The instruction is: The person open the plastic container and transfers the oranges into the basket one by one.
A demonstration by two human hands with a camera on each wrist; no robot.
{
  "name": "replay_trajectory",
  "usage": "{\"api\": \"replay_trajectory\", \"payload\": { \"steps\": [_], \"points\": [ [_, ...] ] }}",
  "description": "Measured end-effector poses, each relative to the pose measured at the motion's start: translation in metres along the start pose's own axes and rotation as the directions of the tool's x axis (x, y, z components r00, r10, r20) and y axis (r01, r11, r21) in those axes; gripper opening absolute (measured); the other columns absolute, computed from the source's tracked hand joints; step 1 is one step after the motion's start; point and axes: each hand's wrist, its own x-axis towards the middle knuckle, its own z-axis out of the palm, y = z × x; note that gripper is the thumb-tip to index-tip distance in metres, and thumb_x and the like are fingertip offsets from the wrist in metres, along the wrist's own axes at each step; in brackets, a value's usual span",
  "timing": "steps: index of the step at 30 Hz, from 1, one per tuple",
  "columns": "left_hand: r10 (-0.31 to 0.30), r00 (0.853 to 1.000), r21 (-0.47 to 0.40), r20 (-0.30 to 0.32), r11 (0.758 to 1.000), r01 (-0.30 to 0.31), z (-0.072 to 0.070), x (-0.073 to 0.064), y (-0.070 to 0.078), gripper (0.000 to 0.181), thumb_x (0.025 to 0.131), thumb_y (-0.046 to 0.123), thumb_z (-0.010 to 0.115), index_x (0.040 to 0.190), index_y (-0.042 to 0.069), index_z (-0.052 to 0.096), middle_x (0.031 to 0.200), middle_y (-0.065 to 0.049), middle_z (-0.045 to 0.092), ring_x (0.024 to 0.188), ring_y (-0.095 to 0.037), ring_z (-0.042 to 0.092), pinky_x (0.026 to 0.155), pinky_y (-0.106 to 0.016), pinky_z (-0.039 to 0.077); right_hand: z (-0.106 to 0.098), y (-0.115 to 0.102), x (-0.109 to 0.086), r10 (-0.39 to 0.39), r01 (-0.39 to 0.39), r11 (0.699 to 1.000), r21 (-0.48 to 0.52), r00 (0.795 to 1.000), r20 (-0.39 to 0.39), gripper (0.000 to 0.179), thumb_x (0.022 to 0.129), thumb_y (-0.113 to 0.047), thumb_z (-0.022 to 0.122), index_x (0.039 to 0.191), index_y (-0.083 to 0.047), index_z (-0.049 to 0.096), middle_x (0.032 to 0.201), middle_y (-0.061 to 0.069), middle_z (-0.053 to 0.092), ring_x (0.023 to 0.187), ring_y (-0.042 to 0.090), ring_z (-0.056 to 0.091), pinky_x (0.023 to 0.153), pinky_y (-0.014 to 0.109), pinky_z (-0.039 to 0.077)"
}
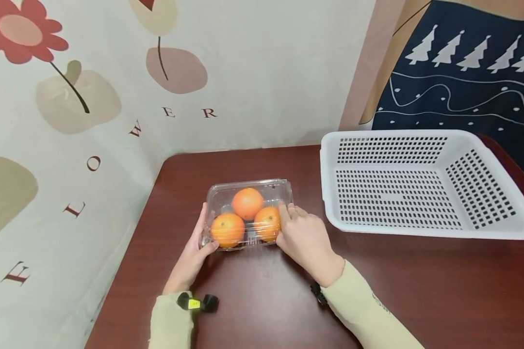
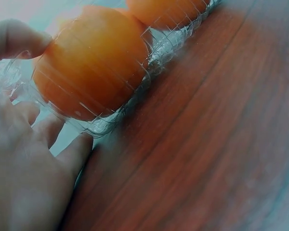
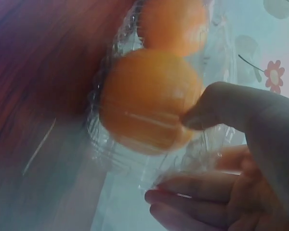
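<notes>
A clear plastic clamshell box (image 1: 222, 187) with three oranges (image 1: 247, 203) inside sits near the table's middle. My left hand (image 1: 189, 257) grips its left end, thumb over the front corner and fingers along the side. At the opposite end, my right hand (image 1: 307, 240) holds the box's right front corner, its index finger laid over the top edge. In the left wrist view, an orange (image 2: 94, 65) shows through the ribbed plastic beside the thumb. The right wrist view has the thumb pressed to the plastic near another orange (image 3: 151, 101), with the other fingers around the box's end.
A white perforated basket (image 1: 325, 182) stands to the right of the box on the dark red wooden table (image 1: 253, 300). Behind and to the left hangs a pale cloth (image 1: 266, 72) with flower prints. A navy cloth (image 1: 454, 97) with white trees hangs behind the basket.
</notes>
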Motion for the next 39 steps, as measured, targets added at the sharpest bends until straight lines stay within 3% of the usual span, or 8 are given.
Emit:
{"api": "replay_trajectory", "payload": {
  "steps": [11,19,24,29,39],
  "points": [
    [-0.006,1.000,-0.030,-0.028,1.000,0.005,0.001,0.000,-0.003,0.081,0.087,0.003,0.053,0.143,0.032,0.002,0.149,-0.006,0.008,0.135,-0.023,0.005,0.100,-0.058,0.018,0.004,0.004,0.000,-0.032,0.032,0.999,0.023,0.999,0.005,0.049,0.062,-0.015,0.048,0.106,0.001,0.062,0.090,0.014,0.067,0.081,0.022,0.063,0.048,0.033,0.049],
    [0.010,0.999,-0.031,-0.030,0.999,-0.011,-0.003,0.003,-0.019,0.080,0.087,0.007,0.054,0.143,0.034,0.003,0.149,0.000,0.009,0.135,-0.017,0.009,0.097,-0.048,0.028,0.004,0.004,0.001,-0.038,0.038,0.999,0.005,0.999,0.012,0.050,0.063,-0.016,0.048,0.107,0.000,0.062,0.093,0.014,0.066,0.084,0.021,0.063,0.042,0.031,0.047],
    [0.021,0.999,-0.025,-0.032,0.999,-0.022,-0.002,0.002,-0.011,0.077,0.089,0.006,0.051,0.144,0.030,0.002,0.149,-0.006,0.010,0.135,-0.024,0.008,0.099,-0.057,0.019,0.004,0.004,0.002,-0.031,0.031,1.000,-0.005,0.999,0.022,0.049,0.064,-0.017,0.046,0.109,-0.002,0.062,0.095,0.012,0.066,0.086,0.020,0.064,0.038,0.030,0.044],
    [0.020,0.999,-0.025,-0.037,0.999,-0.021,0.000,0.001,-0.004,0.074,0.090,0.007,0.048,0.144,0.027,0.002,0.148,-0.011,0.009,0.134,-0.028,0.007,0.101,-0.059,0.013,0.005,0.003,0.002,-0.023,0.023,1.000,-0.010,0.999,0.037,0.049,0.066,-0.019,0.047,0.109,-0.001,0.062,0.095,0.014,0.066,0.086,0.022,0.063,0.042,0.032,0.046],
    [0.022,0.999,-0.005,-0.031,1.000,-0.022,0.003,0.002,0.000,0.074,0.090,0.009,0.049,0.144,0.028,0.002,0.149,-0.006,0.010,0.135,-0.024,0.008,0.101,-0.059,0.011,0.007,-0.004,0.002,0.031,-0.025,0.997,-0.075,0.996,0.081,0.047,0.070,-0.021,0.054,0.111,0.000,0.060,0.099,0.018,0.064,0.085,0.025,0.062,0.048,0.034,0.048]
  ]
}}
